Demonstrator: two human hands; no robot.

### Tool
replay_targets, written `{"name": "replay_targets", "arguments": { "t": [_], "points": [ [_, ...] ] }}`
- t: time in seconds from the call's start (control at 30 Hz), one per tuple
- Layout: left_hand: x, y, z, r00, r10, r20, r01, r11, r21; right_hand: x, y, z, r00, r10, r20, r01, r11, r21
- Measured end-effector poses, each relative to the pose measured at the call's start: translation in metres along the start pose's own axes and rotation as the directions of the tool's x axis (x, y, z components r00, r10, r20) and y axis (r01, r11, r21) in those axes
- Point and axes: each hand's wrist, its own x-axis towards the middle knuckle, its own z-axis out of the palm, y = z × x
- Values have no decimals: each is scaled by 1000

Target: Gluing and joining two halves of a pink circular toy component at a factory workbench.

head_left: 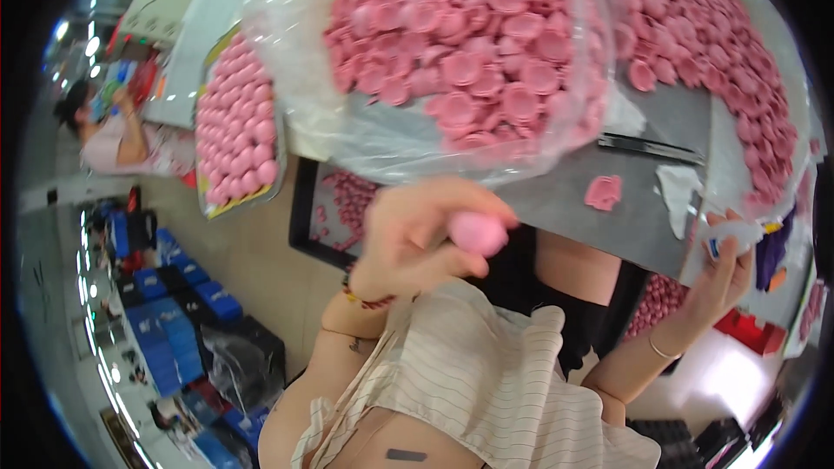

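Before my clear-plastic bag (300,61) of pink cups (461,69), left grip (398,239) pinches a smooth pink ball (478,234); right grip (723,274), white bottle (738,235).

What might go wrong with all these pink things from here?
The pink ball, held at the left hand's fingertips in front of the table, might slip and drop. The loose pink piece lies near the table's edge and could get brushed off.

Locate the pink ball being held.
The pink ball is near the centre of the head view, held in the left hand, just below the clear plastic bag of pink pieces.
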Motion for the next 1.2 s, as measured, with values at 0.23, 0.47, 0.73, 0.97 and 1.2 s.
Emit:
{"name": "replay_targets", "arguments": {
  "t": [0.23, 0.47, 0.73, 0.97, 1.2],
  "points": [
    [-49, 17, -145, 696, 486, -529, 372, 386, 844, 1, -8, 16, 997, -32, 64, 34, 999, -37],
    [-43, 22, -188, 774, 203, -600, 535, 299, 790, 0, -5, 8, 993, -13, 121, 19, 999, -49],
    [9, 21, -118, 859, 424, -288, 297, 44, 954, -19, -7, 9, 988, -94, -119, 104, 991, 81],
    [40, -8, -101, 956, 184, -228, 191, 201, 961, -41, -14, -6, 971, -235, -34, 238, 967, 94],
    [38, 7, -68, 834, 465, -297, 12, 523, 852, -51, -20, -6, 979, -183, -87, 198, 957, 210]
  ]
}}
